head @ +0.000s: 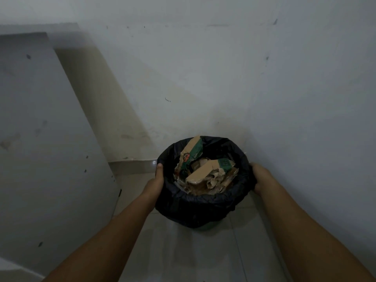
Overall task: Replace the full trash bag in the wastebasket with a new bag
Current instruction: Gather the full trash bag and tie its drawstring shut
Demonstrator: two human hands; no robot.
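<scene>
Hands reach down to a wastebasket [205, 225] on the tiled floor [183, 251] by a white wall [223, 78]. Its black trash bag [199, 208], stuffed with cardboard packaging [201, 169], is still inside. The left hand [156, 181] and right hand [261, 178] curl their fingers around the bag's folded rim. Removal is only beginning; no new bag is visible.

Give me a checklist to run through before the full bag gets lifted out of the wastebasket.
1. Left hand grips the black bag at the rim: ok.
2. Right hand grips the opposite side: ok.
3. Bag edge freed from the wastebasket rim: not ok, it is folded over it.
4. Cardboard trash below the bag's opening: not ok, it pokes up.
5. New bag within reach: cannot tell, none in view.
</scene>
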